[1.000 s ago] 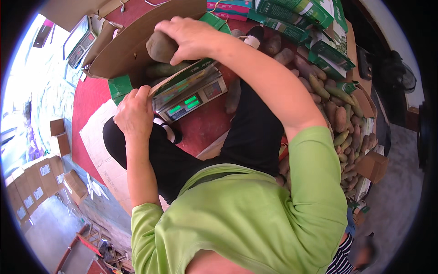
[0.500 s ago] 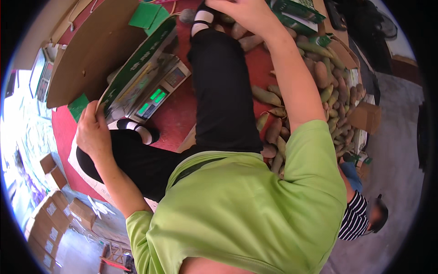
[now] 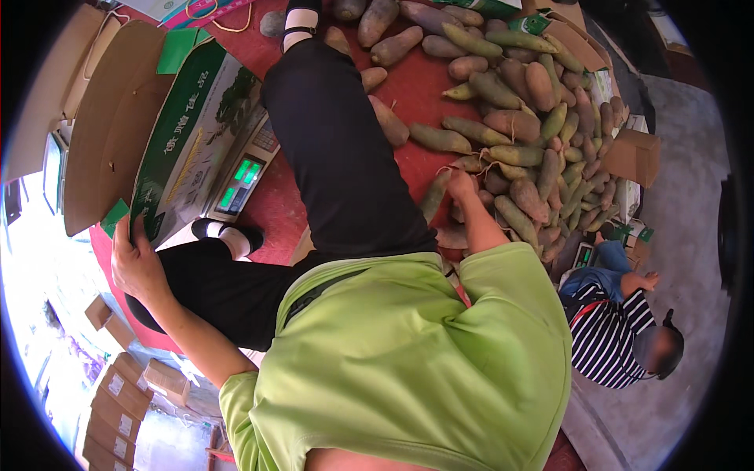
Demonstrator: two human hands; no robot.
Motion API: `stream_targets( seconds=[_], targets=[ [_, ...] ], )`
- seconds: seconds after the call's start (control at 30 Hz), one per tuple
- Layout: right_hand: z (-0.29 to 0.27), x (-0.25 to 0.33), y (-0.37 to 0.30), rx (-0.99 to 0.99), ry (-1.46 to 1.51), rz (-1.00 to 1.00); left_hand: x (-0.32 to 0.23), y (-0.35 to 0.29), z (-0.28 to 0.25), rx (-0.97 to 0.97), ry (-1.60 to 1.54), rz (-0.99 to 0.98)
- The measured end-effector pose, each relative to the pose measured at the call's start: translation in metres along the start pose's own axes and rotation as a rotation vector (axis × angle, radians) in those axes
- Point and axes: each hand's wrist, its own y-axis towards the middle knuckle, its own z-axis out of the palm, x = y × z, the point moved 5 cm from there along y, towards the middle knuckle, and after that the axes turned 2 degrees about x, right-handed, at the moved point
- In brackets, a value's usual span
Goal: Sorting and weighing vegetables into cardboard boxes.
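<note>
My left hand [image 3: 140,263] grips the near edge of an open cardboard box [image 3: 174,133], green and white outside with bare brown card inside. The box stands tilted on a digital scale [image 3: 240,184] with lit green digits. To the right, my right hand [image 3: 465,188] is closed at the end of a green radish [image 3: 433,196], at the near edge of a big heap of radishes [image 3: 514,125]. Some in the heap are green, others reddish brown with soil on them. My fingertips there are partly hidden.
My black-trousered leg [image 3: 345,149] stretches across the red surface [image 3: 416,86] between box and heap. At the right a person in a striped shirt [image 3: 605,337] sits beside another small scale [image 3: 583,255]. Brown cartons [image 3: 118,400] are stacked at the lower left.
My right hand has come back from the far end near my foot to the heap's near edge and closed on a radish. My left hand stays on the box.
</note>
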Motion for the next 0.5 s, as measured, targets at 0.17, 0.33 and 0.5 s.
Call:
stream_targets(
  seconds=[0.17,0.33,0.5],
  targets=[
    [0.079,-0.071,-0.014,0.095,0.443,0.316,-0.003,0.0,-0.006,0.016,0.012,-0.026],
    [0.135,-0.108,0.024,0.109,0.493,0.095,-0.012,0.005,0.0,0.014,-0.03,-0.026],
    [0.112,-0.053,-0.008,-0.02,0.229,0.262,-0.013,-0.001,-0.017,0.021,0.039,-0.085]
  ],
)
